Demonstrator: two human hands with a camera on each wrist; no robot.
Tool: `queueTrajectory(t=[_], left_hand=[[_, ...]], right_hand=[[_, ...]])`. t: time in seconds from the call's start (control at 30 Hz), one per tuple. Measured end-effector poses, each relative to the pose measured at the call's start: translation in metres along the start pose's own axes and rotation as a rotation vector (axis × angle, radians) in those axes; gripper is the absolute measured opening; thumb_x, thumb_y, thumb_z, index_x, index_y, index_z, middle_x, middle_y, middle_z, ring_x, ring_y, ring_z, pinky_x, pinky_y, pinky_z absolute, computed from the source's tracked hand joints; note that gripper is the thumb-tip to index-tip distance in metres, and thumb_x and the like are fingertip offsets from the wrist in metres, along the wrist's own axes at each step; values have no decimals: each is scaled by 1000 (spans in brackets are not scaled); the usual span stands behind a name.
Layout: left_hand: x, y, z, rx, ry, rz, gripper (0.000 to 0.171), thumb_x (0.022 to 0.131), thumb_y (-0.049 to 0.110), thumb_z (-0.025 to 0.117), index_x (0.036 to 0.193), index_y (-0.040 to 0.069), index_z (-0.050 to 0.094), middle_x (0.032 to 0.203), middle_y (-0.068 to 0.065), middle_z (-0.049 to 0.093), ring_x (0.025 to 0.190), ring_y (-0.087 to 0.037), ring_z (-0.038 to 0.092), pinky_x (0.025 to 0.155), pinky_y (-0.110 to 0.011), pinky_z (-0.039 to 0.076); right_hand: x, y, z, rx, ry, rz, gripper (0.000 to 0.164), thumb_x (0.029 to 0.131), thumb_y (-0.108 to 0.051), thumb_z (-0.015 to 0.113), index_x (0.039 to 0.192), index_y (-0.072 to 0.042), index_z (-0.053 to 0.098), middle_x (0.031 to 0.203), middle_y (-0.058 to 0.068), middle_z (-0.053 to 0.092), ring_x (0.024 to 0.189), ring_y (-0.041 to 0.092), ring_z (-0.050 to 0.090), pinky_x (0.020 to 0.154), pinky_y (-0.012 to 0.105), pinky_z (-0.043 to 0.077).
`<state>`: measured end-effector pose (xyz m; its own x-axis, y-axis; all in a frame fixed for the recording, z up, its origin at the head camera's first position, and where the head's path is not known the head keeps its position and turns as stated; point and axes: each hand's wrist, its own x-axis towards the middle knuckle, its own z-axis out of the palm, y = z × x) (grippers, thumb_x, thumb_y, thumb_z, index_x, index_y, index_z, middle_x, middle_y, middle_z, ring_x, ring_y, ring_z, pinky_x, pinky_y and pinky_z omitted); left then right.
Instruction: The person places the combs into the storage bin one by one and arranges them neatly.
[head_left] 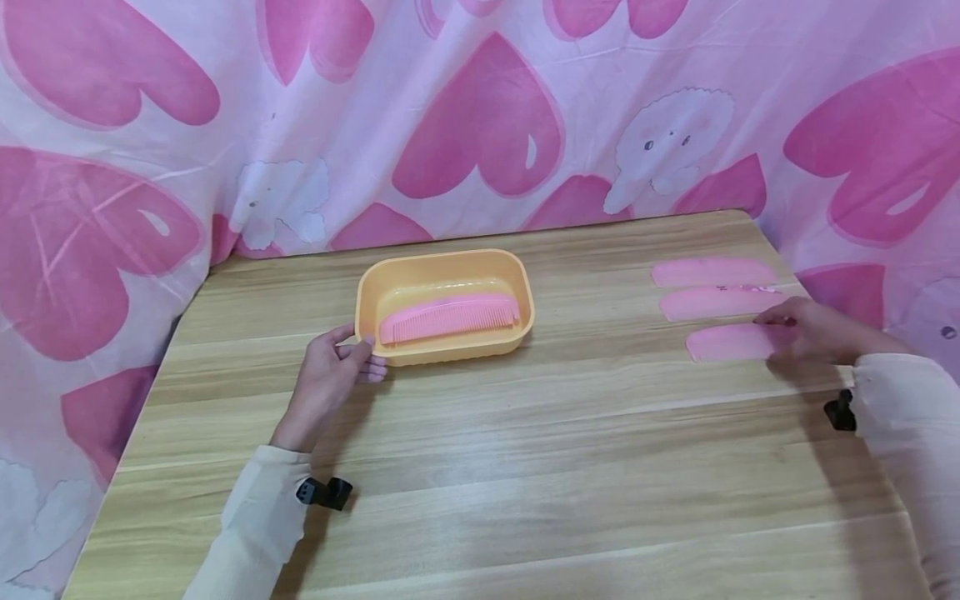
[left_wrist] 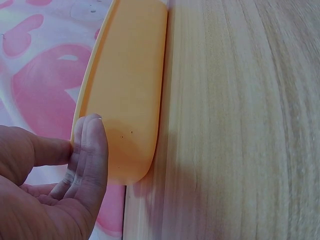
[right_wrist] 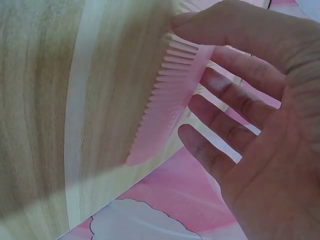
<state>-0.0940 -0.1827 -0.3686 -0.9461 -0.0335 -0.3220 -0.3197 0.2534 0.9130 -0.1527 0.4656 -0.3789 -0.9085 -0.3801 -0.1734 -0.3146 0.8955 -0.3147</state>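
At the near left corner of a yellow-orange basin [head_left: 442, 357], my left hand [head_left: 330, 375] pinches the rim. The thumb and fingers lie on either side of the basin wall in the left wrist view. A pink comb [head_left: 450, 317] lies inside, its teeth toward me. On the right, my right hand [head_left: 813, 329] holds the nearest of three pink combs, a comb [right_wrist: 165, 105] with its teeth toward the thumb. The thumb reaches across to the toothed edge, the fingertips are at the spine, and the hand hides one end.
Behind the held comb lie two more combs, a middle comb [head_left: 712, 303] and a far comb [head_left: 712, 271], in a row on the wooden table [head_left: 525, 467]. A pink heart-patterned cloth [head_left: 480, 125] hangs along the table's back and sides.
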Motion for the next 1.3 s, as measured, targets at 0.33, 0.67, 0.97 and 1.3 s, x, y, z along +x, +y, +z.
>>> queueTrajectory(t=[0.33, 0.67, 0.97, 1.3], left_hand=[[0, 0, 0, -2, -9, -1, 54, 108, 17, 50, 153, -5, 32, 102, -23, 73, 82, -20, 74, 82, -35, 64], [0, 0, 0, 5, -3, 3, 56, 108, 18, 50, 154, -5, 30, 101, -21, 74, 80, -17, 73, 81, -33, 64], [1, 0, 0, 14, -3, -5, 55, 108, 18, 50, 154, -4, 31, 100, -22, 73, 80, -18, 74, 82, -33, 64], [0, 0, 0, 9, 0, -11, 56, 108, 19, 50, 155, -4, 30, 101, -21, 73, 82, -18, 74, 82, -33, 64]], right_hand=[[0, 0, 6, 39, 53, -37, 54, 54, -11, 97, 99, 8, 73, 88, 4, 67, 79, 12, 53, 67, 26, 49], [7, -14, 1, 55, 55, -39, 51, 59, -13, 96, 98, 6, 71, 91, 6, 67, 78, 14, 55, 66, 23, 52], [29, -40, -15, 48, 43, -58, 44, 70, -11, 90, 103, 9, 70, 94, 10, 69, 83, 23, 63, 68, 28, 57], [64, -78, -35, 18, 8, -43, 49, 72, -19, 91, 107, 8, 69, 98, 12, 70, 88, 27, 65, 74, 34, 58]])
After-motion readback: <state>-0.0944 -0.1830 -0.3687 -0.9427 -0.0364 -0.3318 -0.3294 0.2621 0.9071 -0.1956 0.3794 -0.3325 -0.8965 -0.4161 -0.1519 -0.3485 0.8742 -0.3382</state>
